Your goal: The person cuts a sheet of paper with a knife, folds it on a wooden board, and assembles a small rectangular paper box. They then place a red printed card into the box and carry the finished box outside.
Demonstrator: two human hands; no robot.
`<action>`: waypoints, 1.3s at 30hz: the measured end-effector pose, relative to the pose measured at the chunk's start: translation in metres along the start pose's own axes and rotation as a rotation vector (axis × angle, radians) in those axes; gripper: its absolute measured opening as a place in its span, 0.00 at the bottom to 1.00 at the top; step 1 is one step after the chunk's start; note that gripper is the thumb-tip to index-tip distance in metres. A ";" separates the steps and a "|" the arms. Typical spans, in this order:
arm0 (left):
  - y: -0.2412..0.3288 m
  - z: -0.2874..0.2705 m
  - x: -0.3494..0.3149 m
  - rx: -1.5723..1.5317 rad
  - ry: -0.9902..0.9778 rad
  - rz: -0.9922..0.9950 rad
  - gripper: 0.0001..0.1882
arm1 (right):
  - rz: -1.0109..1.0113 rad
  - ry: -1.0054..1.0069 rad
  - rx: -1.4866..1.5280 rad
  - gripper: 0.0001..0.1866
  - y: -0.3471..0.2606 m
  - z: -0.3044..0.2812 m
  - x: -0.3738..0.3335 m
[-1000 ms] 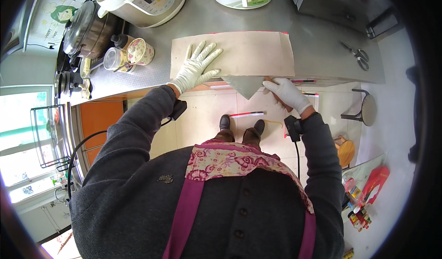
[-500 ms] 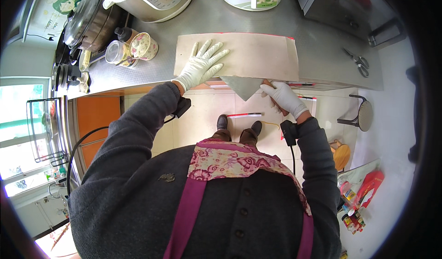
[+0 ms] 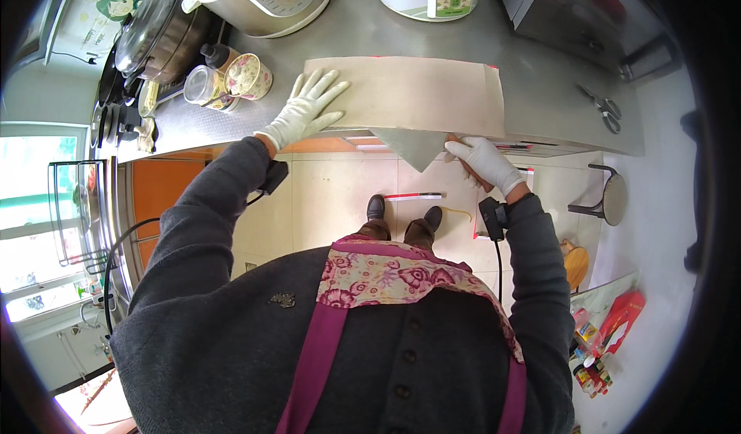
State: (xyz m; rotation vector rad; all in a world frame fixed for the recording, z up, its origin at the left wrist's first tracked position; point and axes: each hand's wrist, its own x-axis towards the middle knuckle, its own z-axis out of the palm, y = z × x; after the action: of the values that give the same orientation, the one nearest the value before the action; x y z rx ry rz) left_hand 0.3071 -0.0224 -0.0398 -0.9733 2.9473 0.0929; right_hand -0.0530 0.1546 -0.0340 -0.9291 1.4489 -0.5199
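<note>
While the gloved left hand (image 3: pixel 305 110) lies flat, fingers spread, on a tan rectangular paper sheet (image 3: pixel 417 94) at the grey metal table (image 3: pixel 540 102) edge, the gloved right hand (image 3: pixel 485 162) pinches its overhanging front fold.

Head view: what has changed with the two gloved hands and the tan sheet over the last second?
The right hand has slid in along the counter's front edge toward the hanging corner of the flat tan paper sheet and now touches it. The left hand remains flat, fingers spread, on the sheet's left end. The sheet, the scissors and the flowered cups on the grey counter have not shifted.
</note>
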 end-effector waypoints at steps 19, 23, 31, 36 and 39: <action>0.034 0.024 -0.003 0.123 0.005 -0.122 0.32 | 0.058 0.036 -0.150 0.23 -0.004 -0.002 -0.001; 0.034 0.025 -0.003 0.101 0.004 -0.128 0.31 | 0.031 0.023 -0.170 0.22 -0.005 -0.002 -0.007; 0.037 0.018 0.001 -0.002 -0.006 -0.171 0.29 | 0.012 0.038 -0.107 0.21 -0.007 0.026 0.004; 0.015 -0.001 0.027 -0.129 0.047 -0.164 0.22 | -0.018 -0.010 -0.240 0.21 -0.009 0.008 -0.002; -0.012 -0.007 0.047 -0.253 0.035 -0.047 0.21 | 0.009 -0.016 -0.197 0.21 -0.004 0.009 0.001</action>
State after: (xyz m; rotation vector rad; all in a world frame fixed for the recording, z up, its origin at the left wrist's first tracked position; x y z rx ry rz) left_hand 0.2767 -0.0602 -0.0360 -1.0811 2.9942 0.4612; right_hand -0.0436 0.1540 -0.0325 -1.0787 1.5081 -0.3659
